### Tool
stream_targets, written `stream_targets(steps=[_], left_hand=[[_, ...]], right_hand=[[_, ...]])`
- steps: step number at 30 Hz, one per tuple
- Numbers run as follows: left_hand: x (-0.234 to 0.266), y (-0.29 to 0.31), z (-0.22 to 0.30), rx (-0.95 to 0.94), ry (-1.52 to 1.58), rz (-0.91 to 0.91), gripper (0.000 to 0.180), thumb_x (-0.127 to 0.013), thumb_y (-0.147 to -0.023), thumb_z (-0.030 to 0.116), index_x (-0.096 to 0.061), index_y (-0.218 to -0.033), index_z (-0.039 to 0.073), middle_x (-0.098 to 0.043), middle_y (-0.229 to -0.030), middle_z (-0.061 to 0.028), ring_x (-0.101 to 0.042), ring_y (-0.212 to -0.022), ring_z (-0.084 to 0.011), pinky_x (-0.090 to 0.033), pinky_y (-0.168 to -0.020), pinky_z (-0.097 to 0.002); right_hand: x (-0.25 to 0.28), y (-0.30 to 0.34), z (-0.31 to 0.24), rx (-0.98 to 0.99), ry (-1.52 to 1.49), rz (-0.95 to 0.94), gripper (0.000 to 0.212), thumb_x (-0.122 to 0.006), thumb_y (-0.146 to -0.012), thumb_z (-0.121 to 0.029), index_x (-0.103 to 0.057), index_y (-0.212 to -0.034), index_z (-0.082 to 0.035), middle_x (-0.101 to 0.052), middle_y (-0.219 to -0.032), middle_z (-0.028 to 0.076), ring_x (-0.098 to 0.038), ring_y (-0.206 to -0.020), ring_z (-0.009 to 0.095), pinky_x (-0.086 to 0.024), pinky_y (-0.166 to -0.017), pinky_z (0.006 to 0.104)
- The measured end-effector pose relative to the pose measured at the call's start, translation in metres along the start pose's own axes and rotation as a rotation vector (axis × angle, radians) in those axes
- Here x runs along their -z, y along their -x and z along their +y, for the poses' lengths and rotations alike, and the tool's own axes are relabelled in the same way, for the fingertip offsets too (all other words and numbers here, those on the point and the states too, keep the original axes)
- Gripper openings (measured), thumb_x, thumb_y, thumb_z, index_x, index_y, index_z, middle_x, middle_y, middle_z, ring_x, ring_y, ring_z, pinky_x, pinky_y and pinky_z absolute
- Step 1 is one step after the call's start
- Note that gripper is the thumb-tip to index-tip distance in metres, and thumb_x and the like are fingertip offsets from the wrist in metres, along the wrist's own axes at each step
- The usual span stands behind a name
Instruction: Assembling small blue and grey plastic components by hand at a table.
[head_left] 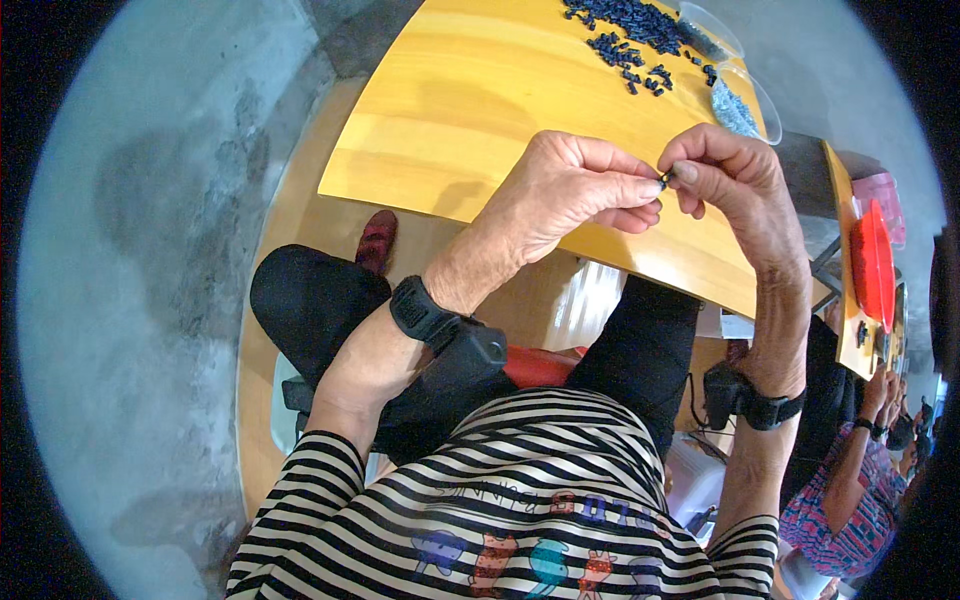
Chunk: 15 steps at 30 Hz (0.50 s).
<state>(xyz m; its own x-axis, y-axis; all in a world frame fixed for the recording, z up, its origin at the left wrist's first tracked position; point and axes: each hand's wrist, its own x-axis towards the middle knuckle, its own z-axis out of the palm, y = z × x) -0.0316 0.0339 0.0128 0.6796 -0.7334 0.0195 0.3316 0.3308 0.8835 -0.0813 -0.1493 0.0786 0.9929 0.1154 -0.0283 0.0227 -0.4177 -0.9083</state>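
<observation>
Left hand [565, 195] and right hand [725, 175] raised together above the near edge of the desk [450, 120], fingertips meeting. Both hands are pinched shut on one small dark part [667, 178], held between thumb and forefinger of each, the remaining fingers curled under. The part sits in the air between the two hands, over the desk's near right portion. Far on the desk, a heap of dark parts [630, 30] lies scattered, with a clear bag [738, 100] of pale blue-grey pieces just to its right. Each wrist carries a black strap with a small black unit. At the far right, a second desk bears a red tray [872, 262], and another person's arm [850, 470] shows near it.
</observation>
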Motion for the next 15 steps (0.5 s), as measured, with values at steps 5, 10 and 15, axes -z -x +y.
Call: stream_targets(steps=[5, 10, 15], left_hand=[[-0.0007, 0.0012, -0.001, -0.022, -0.01, 0.015, 0.02, -0.065, -0.082, 0.011, -0.064, -0.094, -0.004, -0.067, -0.081, -0.0127, -0.066, -0.072, -0.0172, -0.055, -0.068, -0.0262], [0.0007, 0.0005, -0.0027, -0.101, -0.151, 0.036, 0.021, -0.069, -0.078, 0.011, -0.066, -0.092, -0.004, -0.067, -0.078, -0.0103, -0.065, -0.071, -0.0137, -0.054, -0.065, -0.0233], [-0.0056, 0.0041, 0.0007, -0.175, -0.234, 0.077, 0.019, -0.069, -0.078, 0.01, -0.066, -0.091, -0.004, -0.067, -0.077, -0.0093, -0.064, -0.07, -0.0124, -0.054, -0.063, -0.0228]], right_hand=[[-0.0023, 0.0019, -0.0025, 0.002, 0.011, 0.015, 0.009, -0.06, -0.084, -0.011, -0.064, -0.087, -0.003, -0.059, -0.069, -0.002, -0.052, -0.058, 0.005, -0.041, -0.052, 0.0188], [-0.0038, 0.0024, -0.0054, 0.002, 0.004, 0.015, 0.009, -0.061, -0.083, -0.011, -0.064, -0.087, -0.003, -0.06, -0.07, -0.002, -0.053, -0.058, 0.005, -0.041, -0.052, 0.0191], [0.0026, 0.0038, -0.0085, -0.07, -0.082, -0.014, 0.008, -0.064, -0.08, -0.008, -0.065, -0.085, -0.002, -0.061, -0.068, 0.001, -0.055, -0.058, 0.007, -0.043, -0.051, 0.0199]])
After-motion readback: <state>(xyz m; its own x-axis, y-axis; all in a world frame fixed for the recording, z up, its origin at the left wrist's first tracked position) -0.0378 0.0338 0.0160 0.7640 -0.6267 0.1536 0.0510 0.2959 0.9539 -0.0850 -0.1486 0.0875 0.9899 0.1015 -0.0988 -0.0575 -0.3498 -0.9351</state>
